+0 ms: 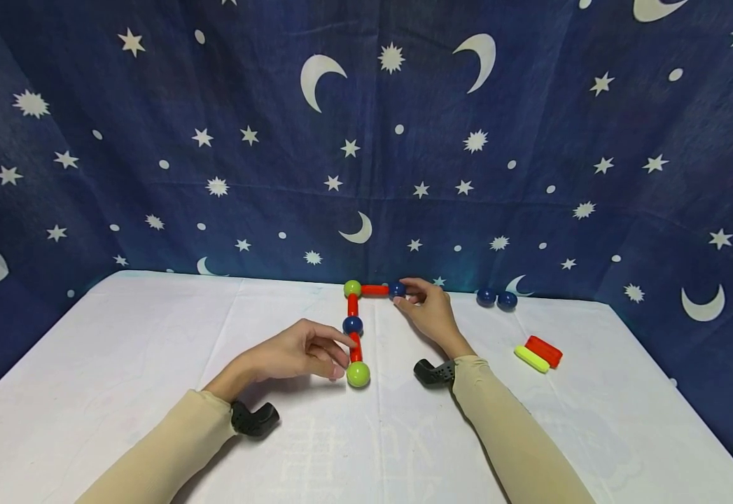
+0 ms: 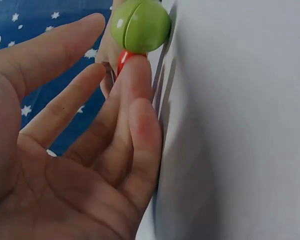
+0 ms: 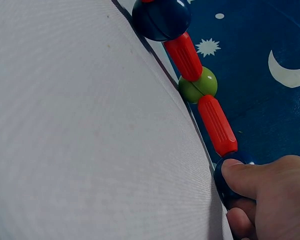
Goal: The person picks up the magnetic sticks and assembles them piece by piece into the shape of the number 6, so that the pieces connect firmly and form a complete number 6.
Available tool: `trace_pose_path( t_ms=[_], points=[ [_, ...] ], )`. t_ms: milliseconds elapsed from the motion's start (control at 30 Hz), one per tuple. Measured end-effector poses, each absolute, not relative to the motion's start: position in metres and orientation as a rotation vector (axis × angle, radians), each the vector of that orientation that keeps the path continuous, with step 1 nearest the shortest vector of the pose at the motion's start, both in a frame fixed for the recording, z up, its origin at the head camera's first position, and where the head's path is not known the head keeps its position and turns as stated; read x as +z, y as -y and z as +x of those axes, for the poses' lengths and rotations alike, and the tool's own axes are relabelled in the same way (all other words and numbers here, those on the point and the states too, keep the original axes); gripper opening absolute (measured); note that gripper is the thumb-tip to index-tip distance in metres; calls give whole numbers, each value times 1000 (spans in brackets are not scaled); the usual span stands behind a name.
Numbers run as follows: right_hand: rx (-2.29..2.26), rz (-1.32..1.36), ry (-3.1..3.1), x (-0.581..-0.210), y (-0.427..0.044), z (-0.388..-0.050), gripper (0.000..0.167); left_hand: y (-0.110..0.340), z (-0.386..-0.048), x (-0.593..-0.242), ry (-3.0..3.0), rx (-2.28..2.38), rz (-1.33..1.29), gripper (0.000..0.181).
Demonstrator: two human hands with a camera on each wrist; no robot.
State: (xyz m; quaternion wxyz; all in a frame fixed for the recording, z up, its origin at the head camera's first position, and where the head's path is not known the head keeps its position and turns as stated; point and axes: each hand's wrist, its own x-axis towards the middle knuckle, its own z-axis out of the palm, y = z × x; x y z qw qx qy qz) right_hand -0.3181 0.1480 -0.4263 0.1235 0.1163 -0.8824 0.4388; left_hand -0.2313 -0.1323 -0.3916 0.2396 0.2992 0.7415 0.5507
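An L-shaped chain of balls and rods lies on the white surface, its corner at the far edge. The right hand has its grip clamped on the blue end ball, which sits at the fingertips between thumb and fingers. The far red rod leaves that ball on the side away from the palm and meets the green corner ball, so most of the chain lies to the left of this grip.

From the corner, the upper red rod, the middle blue ball, the lower red rod and the near green ball run toward the person. The left hand is just left of this leg, its grip apart, thumb and fingers loosely spread around nothing. Its fingertips reach the lower red rod (whether they actually touch it cannot be told).

Well to the right lie two spare blue balls and, nearer the person, a yellow rod beside red pieces. Behind the surface hangs a dark blue cloth with moons and stars.
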Motion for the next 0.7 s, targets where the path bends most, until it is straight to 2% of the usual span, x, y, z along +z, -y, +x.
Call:
trace_pose_path(
  t_ms=[233,700],
  points=[
    [1290,338,2569,-426,-147,-318,40,118,-224,-393,-2229,1347,1008,45],
    [1258,345,2561,-428,-148,-318,40,120,-223,-389,-2283,1300,1020,31]
  ],
)
